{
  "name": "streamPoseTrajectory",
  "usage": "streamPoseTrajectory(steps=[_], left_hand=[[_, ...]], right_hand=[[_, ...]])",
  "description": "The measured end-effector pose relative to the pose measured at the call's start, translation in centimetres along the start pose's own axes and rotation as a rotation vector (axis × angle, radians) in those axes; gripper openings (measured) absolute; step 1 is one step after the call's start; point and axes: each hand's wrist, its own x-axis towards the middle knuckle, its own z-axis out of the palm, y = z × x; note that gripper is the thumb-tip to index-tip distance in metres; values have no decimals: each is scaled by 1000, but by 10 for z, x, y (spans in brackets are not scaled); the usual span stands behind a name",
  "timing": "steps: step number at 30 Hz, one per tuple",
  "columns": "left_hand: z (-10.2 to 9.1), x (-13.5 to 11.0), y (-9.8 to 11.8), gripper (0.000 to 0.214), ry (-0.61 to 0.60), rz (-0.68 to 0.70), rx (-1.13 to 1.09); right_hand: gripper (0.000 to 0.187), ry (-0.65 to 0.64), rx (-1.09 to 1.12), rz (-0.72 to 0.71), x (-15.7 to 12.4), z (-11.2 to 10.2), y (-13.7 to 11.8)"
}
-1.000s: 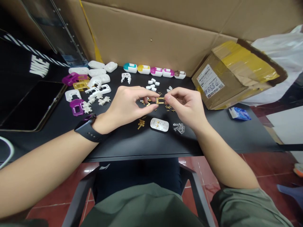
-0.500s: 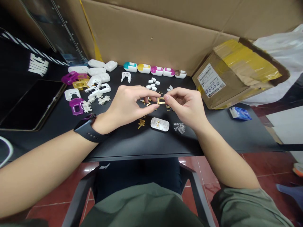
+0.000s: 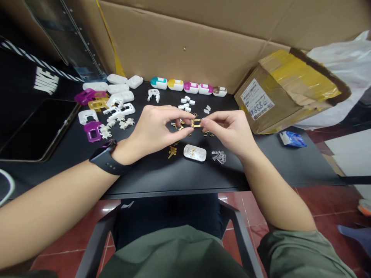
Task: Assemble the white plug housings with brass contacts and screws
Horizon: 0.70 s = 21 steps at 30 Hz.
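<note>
Between the fingertips of my left hand (image 3: 159, 125) is a small gold U-shaped metal piece (image 3: 196, 123), its two prongs pointing right. My right hand (image 3: 227, 129) pinches at the prong ends; its fingertips cover them, so any smaller part there is hidden. Below the hands lies a white oval plastic shell (image 3: 195, 153) with small gold bits in it. Left of the shell is a pile of gold pieces (image 3: 172, 151), and to its right a pile of clear plastic pieces (image 3: 219, 156). Tiny gold parts (image 3: 208, 134) lie scattered under and behind my hands.
A row of two-tone cases (image 3: 175, 85) stands along the cardboard at the back. White and purple shells (image 3: 92, 132) and a dark tablet (image 3: 37, 127) are on the left. On the right are a taped cardboard box (image 3: 278, 90) and a blue packet (image 3: 292, 139).
The view has shifted very slightly. Both hands keep their pinch around the gold piece, with hardly any movement of the fingers.
</note>
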Motion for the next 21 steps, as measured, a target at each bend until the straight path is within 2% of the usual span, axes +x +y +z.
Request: streamPoseTrajectory(steps=[5,12,21], left_hand=[[0,0,-1,16,6,11,-2],[0,0,-1,17,-6,4,10],[1,-1,-1,17,1,35,29]], right_hand=[[24,-58,2,10,0,-1,-2],[23,-110,37,1,1,1,-4],[18,-54,54,23,1,2,0]])
